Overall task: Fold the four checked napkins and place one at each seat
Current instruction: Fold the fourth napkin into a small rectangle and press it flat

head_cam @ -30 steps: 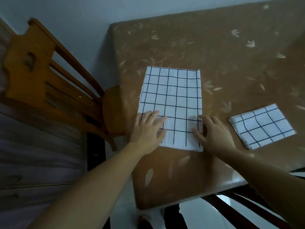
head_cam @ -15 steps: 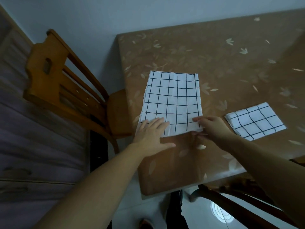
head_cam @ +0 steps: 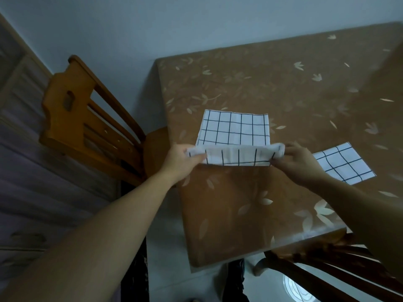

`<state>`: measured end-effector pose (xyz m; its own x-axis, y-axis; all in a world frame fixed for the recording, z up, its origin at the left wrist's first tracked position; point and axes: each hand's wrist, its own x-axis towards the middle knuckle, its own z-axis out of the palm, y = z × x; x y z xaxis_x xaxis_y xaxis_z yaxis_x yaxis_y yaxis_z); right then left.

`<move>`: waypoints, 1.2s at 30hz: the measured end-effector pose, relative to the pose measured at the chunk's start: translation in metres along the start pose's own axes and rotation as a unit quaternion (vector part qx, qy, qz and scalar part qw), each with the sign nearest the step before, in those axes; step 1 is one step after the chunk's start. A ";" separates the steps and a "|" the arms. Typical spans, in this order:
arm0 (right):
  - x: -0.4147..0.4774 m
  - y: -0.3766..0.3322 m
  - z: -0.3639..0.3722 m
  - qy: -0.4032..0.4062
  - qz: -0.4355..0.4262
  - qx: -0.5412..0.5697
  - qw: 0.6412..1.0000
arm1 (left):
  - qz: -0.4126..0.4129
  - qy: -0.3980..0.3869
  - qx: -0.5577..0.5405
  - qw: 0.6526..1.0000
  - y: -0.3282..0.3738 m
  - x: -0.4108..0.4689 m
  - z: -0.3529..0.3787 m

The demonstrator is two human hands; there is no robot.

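Note:
A white napkin with a black check (head_cam: 234, 130) lies on the brown leaf-patterned table (head_cam: 283, 88), its near edge lifted and rolled away from me over the flat far part. My left hand (head_cam: 182, 161) pinches the near left corner of that raised edge. At the near right corner, my right hand (head_cam: 298, 162) pinches it too. A second checked napkin (head_cam: 344, 163), folded into a small square, rests flat on the table just right of my right hand, partly hidden by it.
A wooden chair (head_cam: 87, 125) stands pushed in at the table's left side. Another chair's dark wooden back (head_cam: 327, 264) sits below the table's near edge at the lower right. A wall runs behind the table.
Both hands have gone from pressing flat on the napkin's near edge to pinching its corners. They have lifted that edge and carried it away from me over the rest of the cloth.

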<state>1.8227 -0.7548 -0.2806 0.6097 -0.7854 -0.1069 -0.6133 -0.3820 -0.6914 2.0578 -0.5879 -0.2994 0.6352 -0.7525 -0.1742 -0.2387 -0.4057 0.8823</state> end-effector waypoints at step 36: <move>0.066 0.043 0.042 0.063 0.127 -0.080 0.987 | 0.020 0.028 0.274 0.961 -0.029 0.076 0.054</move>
<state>1.8573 -0.8026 -0.3474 0.3651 -0.9161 -0.1656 -0.8156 -0.2290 -0.5314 2.0737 -0.6611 -0.3619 0.6528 -0.7498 -0.1079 -0.6043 -0.6013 0.5228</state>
